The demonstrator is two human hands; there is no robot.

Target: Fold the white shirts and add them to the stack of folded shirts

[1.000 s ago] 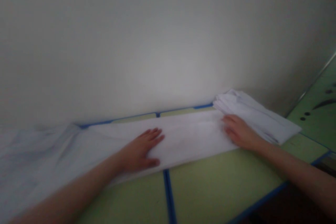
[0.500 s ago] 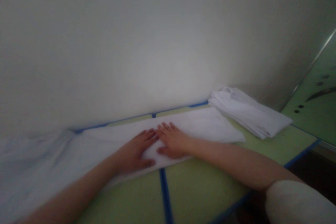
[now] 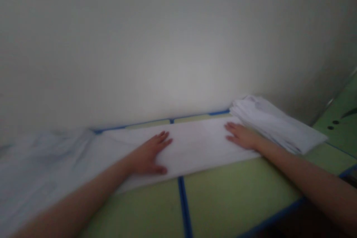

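Observation:
A long white cloth (image 3: 195, 147) lies folded in a strip along the back of a green table (image 3: 231, 197), against the wall. My left hand (image 3: 150, 154) rests flat on the middle of the strip, fingers stretched out. My right hand (image 3: 241, 135) lies flat near the strip's right end, fingers apart. Neither hand grips anything. The cloth's left part (image 3: 41, 167) spreads loose and rumpled toward the left edge of view.
A stack of folded white cloths (image 3: 276, 124) sits at the back right, just beyond my right hand. Blue tape lines (image 3: 184, 204) cross the green table. A plain pale wall (image 3: 167, 44) rises directly behind. The table's front right edge (image 3: 279, 215) drops off.
My right hand slid from beside my left hand out along the cloth to its right end. My left hand stayed pressed in place.

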